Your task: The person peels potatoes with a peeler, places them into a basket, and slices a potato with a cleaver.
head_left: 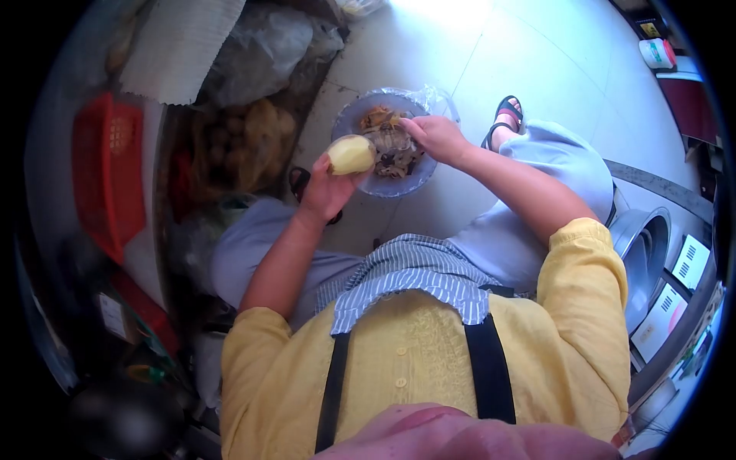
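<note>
A pale yellow, peeled-looking potato (351, 154) rests in my left hand (330, 188), whose fingers wrap round its underside. To the right, my right hand (437, 138) is closed in a pinch, with a small yellowish-orange thing at its fingertips that I cannot make out. Both hands are above a round bowl (391, 189) lined with a plastic bag. Dark and brownish scraps (396, 162) lie inside the bowl, with orange bits near its far side.
An open bag of round brown items (230, 142) stands at the left, near clear plastic bags (264, 50). Further left is a red plastic basket (115, 172). Metal basins (642, 245) are at the right. My sandalled foot (506, 123) is beyond the bowl's right side.
</note>
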The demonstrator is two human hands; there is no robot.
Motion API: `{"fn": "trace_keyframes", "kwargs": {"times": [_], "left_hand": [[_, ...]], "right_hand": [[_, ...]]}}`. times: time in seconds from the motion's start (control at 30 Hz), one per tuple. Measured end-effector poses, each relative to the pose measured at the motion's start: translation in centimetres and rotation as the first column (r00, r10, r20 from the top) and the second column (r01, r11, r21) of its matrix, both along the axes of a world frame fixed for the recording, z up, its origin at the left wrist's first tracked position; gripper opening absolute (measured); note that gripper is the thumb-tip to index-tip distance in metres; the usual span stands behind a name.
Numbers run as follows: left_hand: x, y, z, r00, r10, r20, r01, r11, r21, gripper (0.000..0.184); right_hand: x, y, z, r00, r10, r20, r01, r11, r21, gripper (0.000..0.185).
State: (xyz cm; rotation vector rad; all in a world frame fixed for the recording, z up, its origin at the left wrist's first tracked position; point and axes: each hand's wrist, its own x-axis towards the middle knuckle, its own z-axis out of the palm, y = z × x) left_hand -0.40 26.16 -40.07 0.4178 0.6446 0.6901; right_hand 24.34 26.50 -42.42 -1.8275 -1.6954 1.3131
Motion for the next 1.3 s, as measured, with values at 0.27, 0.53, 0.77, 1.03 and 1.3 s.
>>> {"fn": "trace_keyframes", "kwargs": {"times": [0.27,0.53,0.77,1.03,1.3], "left_hand": [[0.7,-0.7,1.5,0.991,0.041,0.126,-0.024,0.99,-0.138,0.056],[-0.1,-0.5,-0.2,0.987,-0.15,-0.056,0.142,0.983,-0.117,0.055],[0.8,-1.3,-1.6,0.944,-0.103,-0.313,0.12,0.992,0.036,0.05],[0.3,-0.5,0.2,0.974,-0.158,-0.161,0.155,0.987,-0.027,0.048],[0.3,-0.5,-2.6,0.91,-0.214,-0.355,0.249,0.967,0.057,0.047]], "right_hand": [[0.4,-0.5,-1.4,0.97,0.088,0.228,-0.117,0.986,0.12,0.046],[-0.2,0.7,0.3,0.998,0.065,0.014,-0.065,0.998,0.022,0.046],[-2.3,0.2,3.1,0.979,0.202,-0.018,-0.197,0.969,0.149,0.048],[1.7,0.7,-0.9,0.977,0.14,0.16,-0.134,0.99,-0.046,0.053],[-2.2,-0.2,2.6,0.97,0.241,0.034,-0.243,0.954,0.177,0.048]]}}
